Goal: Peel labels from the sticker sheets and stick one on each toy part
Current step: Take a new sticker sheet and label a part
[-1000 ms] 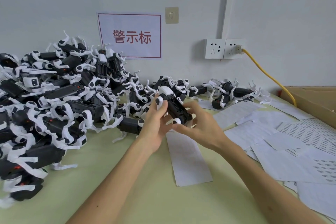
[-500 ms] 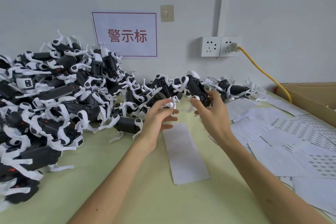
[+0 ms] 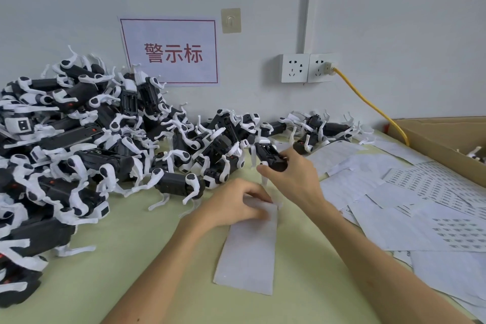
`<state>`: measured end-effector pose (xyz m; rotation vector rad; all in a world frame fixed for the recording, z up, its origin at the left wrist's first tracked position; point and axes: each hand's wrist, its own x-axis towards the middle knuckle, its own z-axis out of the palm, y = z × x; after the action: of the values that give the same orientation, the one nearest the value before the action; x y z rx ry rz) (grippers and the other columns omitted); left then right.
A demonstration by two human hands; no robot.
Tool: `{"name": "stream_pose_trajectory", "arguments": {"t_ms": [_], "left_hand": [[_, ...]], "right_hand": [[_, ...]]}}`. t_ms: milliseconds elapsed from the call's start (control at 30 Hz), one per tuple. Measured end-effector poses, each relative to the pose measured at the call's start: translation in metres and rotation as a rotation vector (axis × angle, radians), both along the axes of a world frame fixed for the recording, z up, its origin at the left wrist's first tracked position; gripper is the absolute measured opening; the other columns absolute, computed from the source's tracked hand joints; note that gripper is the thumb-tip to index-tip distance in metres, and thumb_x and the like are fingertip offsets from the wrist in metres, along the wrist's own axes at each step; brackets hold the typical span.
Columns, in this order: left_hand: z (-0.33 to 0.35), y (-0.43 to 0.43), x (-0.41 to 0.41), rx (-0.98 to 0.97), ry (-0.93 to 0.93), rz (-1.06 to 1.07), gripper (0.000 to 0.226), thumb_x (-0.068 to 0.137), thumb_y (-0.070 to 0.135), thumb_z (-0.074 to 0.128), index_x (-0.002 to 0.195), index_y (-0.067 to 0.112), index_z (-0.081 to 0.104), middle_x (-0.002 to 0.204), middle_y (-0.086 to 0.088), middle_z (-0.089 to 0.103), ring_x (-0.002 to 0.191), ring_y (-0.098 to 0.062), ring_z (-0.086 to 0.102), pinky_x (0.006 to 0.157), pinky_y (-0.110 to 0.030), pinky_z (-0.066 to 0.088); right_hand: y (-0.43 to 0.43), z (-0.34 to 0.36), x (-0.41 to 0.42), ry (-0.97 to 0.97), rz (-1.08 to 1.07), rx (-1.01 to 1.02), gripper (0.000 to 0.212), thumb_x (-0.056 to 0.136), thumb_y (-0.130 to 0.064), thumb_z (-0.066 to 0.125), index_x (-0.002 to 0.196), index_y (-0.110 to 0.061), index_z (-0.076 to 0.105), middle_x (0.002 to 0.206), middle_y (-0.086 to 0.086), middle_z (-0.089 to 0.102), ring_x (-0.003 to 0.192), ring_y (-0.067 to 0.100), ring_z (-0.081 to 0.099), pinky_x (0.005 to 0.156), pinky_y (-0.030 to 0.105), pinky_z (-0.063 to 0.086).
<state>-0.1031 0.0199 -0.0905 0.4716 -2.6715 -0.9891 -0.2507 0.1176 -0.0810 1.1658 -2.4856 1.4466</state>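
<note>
Far left of the left hand: heap of toy parts (image 3: 79,144). Blocky black bodies, thin curved white legs, hard glossy plastic, all tangled together. Judged light and rigid in the body; the legs look thin enough to snag or snap. Best lifted by the black body, never by a leg.

Left hand (image 3: 234,205): fingers curled down onto the far end of the sticker sheet (image 3: 249,250), which lies flat on the pale green table (image 3: 131,258), running from under the hand toward the person. Blurred here, so I cannot tell whether it pinches a label or only presses the paper. Sheet is a long white strip, matte, thin, limp. Labels are probably flimsy and quick to curl or cling to skin; lift by a corner with the backing held down.

Right hand (image 3: 292,179), just right of the left and beyond it: fingers and thumb wrapped round the black body of one toy part (image 3: 271,158), white legs hanging free.

Right of the right hand: loose sheets (image 3: 394,205), overlapping, some printed with rows of small dark labels. Beyond them, an open brown cardboard box (image 3: 447,144).
</note>
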Motion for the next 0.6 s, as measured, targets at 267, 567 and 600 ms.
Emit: {"name": "stream_pose_trajectory", "arguments": {"t_ms": [267,567,600], "left_hand": [[0.015,0.000,0.011,0.482,0.122,-0.256,0.024,0.084,0.014,0.081,0.105,0.025,0.081,0.129,0.004,0.071,0.128,-0.009,0.060,0.106,-0.022,0.045],[0.019,0.002,0.010,0.521,0.154,-0.074,0.040,0.078,0.037,0.078,0.117,0.027,0.079,0.128,0.018,0.070,0.112,0.000,0.067,0.069,-0.019,0.053],[0.019,0.003,0.009,0.522,0.166,-0.069,0.039,0.078,0.036,0.078,0.116,0.029,0.079,0.127,0.017,0.071,0.109,-0.002,0.069,0.066,-0.019,0.053]], "right_hand": [[0.000,0.001,-0.006,-0.001,0.003,0.072,0.062,0.082,-0.069,0.065,0.123,-0.023,0.062,0.114,-0.003,0.065,0.104,0.019,0.063,0.087,0.037,0.049],[0.018,0.007,-0.056,-0.454,-0.504,-0.693,0.056,0.078,-0.021,0.080,0.120,-0.013,0.044,0.121,0.004,0.043,0.105,0.026,0.054,0.090,0.041,0.047],[0.018,0.004,-0.062,-0.554,-0.522,-0.679,0.058,0.077,-0.023,0.082,0.117,-0.013,0.043,0.124,0.007,0.044,0.103,0.031,0.058,0.090,0.045,0.050]]}}
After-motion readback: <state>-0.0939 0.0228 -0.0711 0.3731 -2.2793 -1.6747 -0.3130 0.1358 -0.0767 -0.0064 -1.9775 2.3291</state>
